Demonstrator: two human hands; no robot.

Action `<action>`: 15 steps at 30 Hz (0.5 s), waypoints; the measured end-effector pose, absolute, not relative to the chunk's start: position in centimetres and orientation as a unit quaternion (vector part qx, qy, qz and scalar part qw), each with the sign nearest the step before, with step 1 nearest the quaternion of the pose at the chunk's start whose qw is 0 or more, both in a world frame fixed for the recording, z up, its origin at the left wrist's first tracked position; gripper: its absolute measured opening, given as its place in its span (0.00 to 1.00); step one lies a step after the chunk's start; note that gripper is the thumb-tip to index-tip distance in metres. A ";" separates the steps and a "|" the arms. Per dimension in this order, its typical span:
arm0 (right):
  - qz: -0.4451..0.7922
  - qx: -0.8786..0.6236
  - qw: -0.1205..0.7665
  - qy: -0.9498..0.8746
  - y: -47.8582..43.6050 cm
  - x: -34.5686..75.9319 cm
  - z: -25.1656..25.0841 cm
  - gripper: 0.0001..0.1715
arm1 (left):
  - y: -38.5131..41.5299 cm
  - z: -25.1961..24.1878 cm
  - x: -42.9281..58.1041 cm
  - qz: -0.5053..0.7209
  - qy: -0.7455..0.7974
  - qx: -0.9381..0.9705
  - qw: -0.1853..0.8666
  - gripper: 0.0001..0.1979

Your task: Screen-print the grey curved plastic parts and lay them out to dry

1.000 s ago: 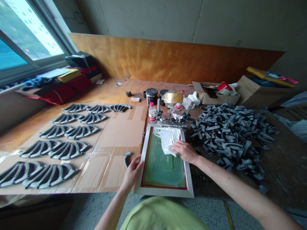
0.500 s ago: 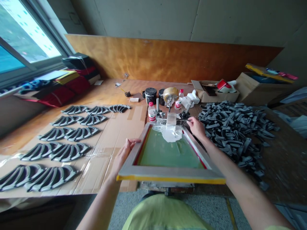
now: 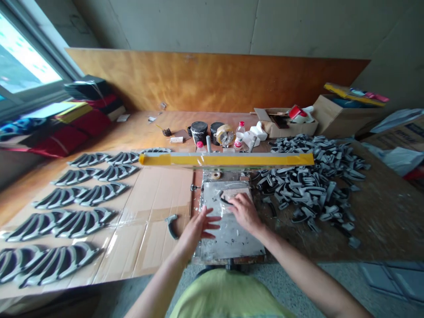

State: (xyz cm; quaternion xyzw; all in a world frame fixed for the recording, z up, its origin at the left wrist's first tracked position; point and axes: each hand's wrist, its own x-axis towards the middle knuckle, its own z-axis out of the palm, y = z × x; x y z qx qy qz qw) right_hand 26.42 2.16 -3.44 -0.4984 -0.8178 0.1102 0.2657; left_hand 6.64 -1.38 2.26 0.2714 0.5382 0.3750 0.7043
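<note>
In the foreground, a worker in a green shirt (image 3: 228, 296) reaches over a bench with both bare hands; the left hand (image 3: 200, 224), fingers spread and nothing visible in its grasp, hovers at the left edge of a grey metal plate (image 3: 232, 245); the right hand (image 3: 245, 214), the nearer of the two to the small dark curved part (image 3: 225, 199) on that plate, has its thumb and fingers bunched at the part's near right end, though whether they pinch it or merely touch it cannot be told; the part lies ahead and to the left of the right hand, its long axis slanting from far left to near right, roughly in line with the fingers; from the left hand it lies ahead and to the right, apart; a lone curved part (image 3: 172, 227) rests to the left of the left hand on a cardboard sheet (image 3: 155, 185); fanned rows of parts (image 3: 84, 223) lie farther left, a loose heap (image 3: 304, 190) to the right; beyond the hands, a frame with a yellow-taped edge (image 3: 228, 159) is seen edge-on; behind it stand a black tub (image 3: 199, 134) and a red-capped bottle (image 3: 240, 132), backed by a wooden board (image 3: 215, 84).
</note>
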 end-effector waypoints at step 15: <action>0.152 -0.809 0.005 -0.568 4.9 43.7 -13.1 0.09 | -4.6 -11.6 -11.0 0.178 0.834 0.335 0.401 0.28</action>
